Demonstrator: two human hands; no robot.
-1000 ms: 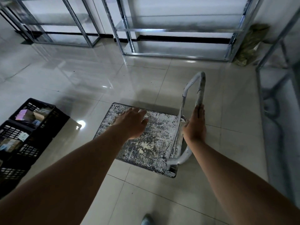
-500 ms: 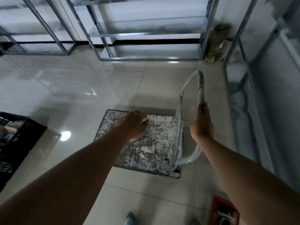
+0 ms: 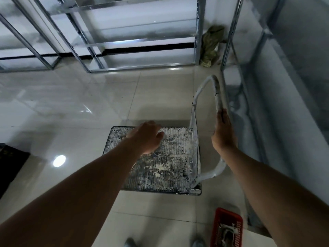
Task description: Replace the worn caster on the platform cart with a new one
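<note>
The platform cart (image 3: 165, 168) stands on the tiled floor, its ribbed deck smeared with white paint. Its white tubular handle (image 3: 216, 91) rises on the right side. My right hand (image 3: 223, 134) is wrapped around the handle's top bar. My left hand (image 3: 147, 136) hovers over the deck's far left part, fingers loosely curled, holding nothing. The casters under the cart are hidden. A red basket (image 3: 227, 229) at the bottom right holds a metal part that looks like a caster.
Metal shelving frames (image 3: 99, 41) line the back wall and another rack (image 3: 252, 90) runs along the right. A green bag (image 3: 211, 45) sits in the far corner. A black crate (image 3: 10, 164) lies at the left edge. My shoes (image 3: 130, 242) show at the bottom.
My view has swung right: the black crates slid off to the left and the red basket came into sight. My right hand stays on the handle; my left hand stays over the deck.
</note>
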